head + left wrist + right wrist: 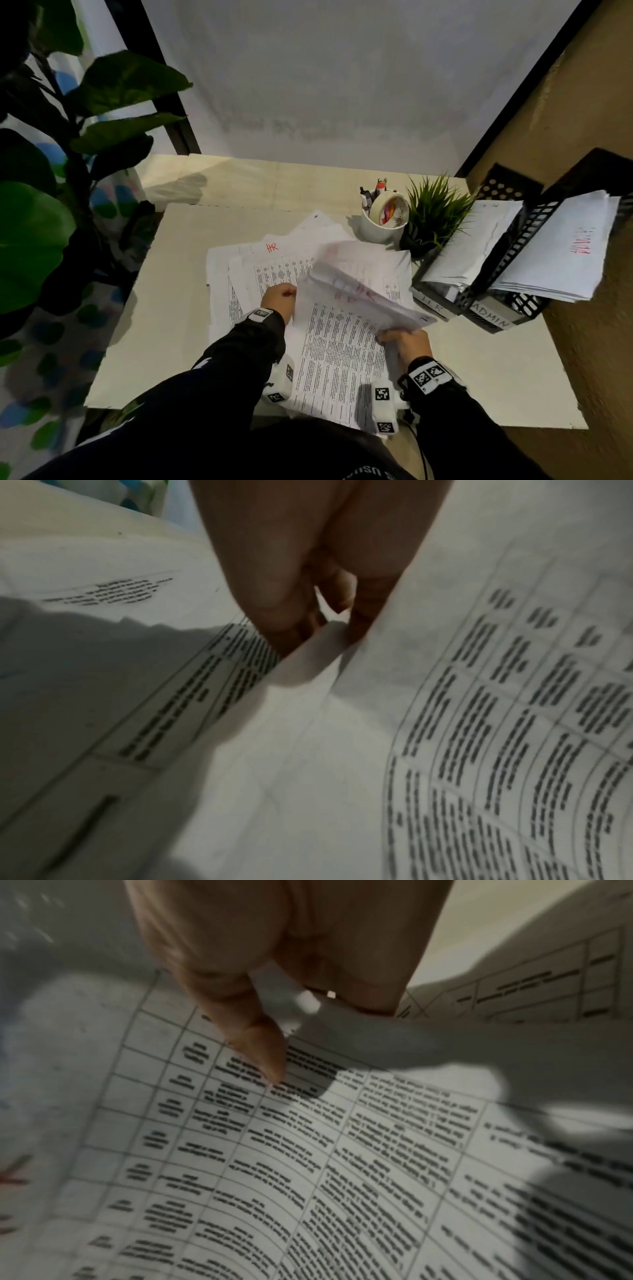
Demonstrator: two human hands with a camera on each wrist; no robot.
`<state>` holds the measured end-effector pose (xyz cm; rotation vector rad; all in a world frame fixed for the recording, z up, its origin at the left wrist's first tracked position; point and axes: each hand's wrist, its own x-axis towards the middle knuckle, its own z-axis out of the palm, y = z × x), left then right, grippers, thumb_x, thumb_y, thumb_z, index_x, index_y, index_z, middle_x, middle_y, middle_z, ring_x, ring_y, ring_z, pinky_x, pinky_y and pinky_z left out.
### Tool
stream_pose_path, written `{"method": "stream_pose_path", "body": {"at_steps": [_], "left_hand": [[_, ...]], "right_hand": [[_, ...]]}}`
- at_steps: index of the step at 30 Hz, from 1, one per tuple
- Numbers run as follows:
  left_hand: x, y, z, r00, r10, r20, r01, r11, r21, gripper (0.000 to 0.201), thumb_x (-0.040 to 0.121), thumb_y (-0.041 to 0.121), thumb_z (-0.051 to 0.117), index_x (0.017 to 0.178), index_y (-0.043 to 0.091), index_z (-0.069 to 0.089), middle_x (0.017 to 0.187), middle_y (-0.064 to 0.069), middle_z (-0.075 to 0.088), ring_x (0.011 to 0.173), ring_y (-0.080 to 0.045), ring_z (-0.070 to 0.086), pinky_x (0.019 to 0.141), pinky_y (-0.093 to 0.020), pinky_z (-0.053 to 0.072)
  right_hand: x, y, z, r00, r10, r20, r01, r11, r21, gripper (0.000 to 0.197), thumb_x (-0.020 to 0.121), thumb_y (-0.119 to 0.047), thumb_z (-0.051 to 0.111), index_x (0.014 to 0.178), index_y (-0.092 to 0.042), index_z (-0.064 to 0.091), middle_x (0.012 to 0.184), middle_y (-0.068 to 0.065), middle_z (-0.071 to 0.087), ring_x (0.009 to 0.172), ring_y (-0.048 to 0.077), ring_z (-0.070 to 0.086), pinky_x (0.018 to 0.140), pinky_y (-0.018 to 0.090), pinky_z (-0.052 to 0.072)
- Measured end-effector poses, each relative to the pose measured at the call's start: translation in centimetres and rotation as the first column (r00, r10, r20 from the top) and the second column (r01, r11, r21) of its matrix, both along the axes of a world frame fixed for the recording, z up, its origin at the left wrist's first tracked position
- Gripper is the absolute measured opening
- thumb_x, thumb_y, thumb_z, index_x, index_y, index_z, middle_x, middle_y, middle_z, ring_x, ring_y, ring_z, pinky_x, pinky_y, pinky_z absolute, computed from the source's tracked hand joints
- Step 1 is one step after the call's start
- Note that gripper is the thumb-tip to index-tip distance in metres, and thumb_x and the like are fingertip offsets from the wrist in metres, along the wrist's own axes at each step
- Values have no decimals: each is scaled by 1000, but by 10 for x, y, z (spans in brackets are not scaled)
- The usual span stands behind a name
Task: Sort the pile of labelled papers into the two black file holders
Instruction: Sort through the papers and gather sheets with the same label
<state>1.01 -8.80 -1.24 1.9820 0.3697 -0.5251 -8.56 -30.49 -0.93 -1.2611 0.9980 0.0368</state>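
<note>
Overhead only: HR holder [432,301], ADMIN holder [493,317].

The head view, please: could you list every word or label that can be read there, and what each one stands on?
"HR", red handwriting, on a sheet in the pile.
"HR", on the near holder's front tag.
"ADMIN", on the far holder's front tag.
Red handwriting on the paper in the far holder: probably "ADMIN", blurred.
Red marks on the lifted sheet: blurred.
Printed tables on the papers and print on the tape roll: too small.
</note>
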Motion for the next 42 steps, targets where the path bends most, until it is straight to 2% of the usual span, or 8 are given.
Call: {"method": "stream_pose_path", "body": {"at_steps": [9,12,16,21,25,32,37,42], "left_hand": [[-19,7,4,995,-93,-21,89,984,-154,38,78,-18,41,62,12,58,57,-2,51,47,-13,39,36,-10,32],[-17,12,6,999,-46,-22,39,968,-248,18,81,-1,59,70,13,61,70,-8,63,60,-20,56,56,-20,49],[-7,26,-6,930,364,-56,-366,895,-254,18,80,31,71,92,19,64,104,-9,68,97,-28,64,94,-41,51],[-3,37,-11,911,409,-40,-401,906,131,67,74,28,76,128,6,44,132,-16,46,118,-34,51,100,-38,41],[0,35,-16,929,365,-60,-350,920,176,78,65,23,84,127,4,41,129,-18,50,117,-34,52,100,-40,43],[0,39,-18,980,195,-48,-177,950,255,23,76,19,73,87,9,56,94,-13,62,96,-33,62,79,-31,45],[-11,39,-18,955,268,126,-265,963,-38,20,75,4,67,68,13,50,68,-4,57,66,-23,53,57,-25,36],[-23,25,-16,999,34,40,-20,948,-319,20,70,-7,63,71,12,57,76,-19,58,73,-25,56,70,-44,51]], "right_hand": [[13,-20,23,997,14,-75,-22,994,-103,21,68,19,61,86,7,60,60,6,60,58,22,50,44,14,44],[16,-25,15,989,34,-142,-46,995,-87,35,72,8,64,106,7,59,98,10,57,85,23,54,75,30,44],[16,-31,13,974,42,-222,-81,983,-165,23,81,6,56,64,-8,48,92,11,52,83,22,49,72,31,40],[12,-21,13,998,-13,-69,5,992,-124,51,65,23,62,111,4,51,95,14,59,87,32,58,66,24,50],[14,-13,17,1000,26,-17,-28,990,-135,70,60,28,58,122,-3,47,104,13,59,98,30,56,70,29,51],[15,-13,20,987,87,-137,-102,989,-110,25,66,22,61,81,1,60,71,11,60,60,23,52,46,25,43],[9,-12,24,994,95,-46,-100,987,-123,32,70,28,51,60,-2,56,35,-2,54,44,17,55,41,12,42],[14,-18,19,992,116,-57,-125,976,-176,27,77,17,53,85,-8,59,42,-6,57,68,22,51,59,21,46]]}}
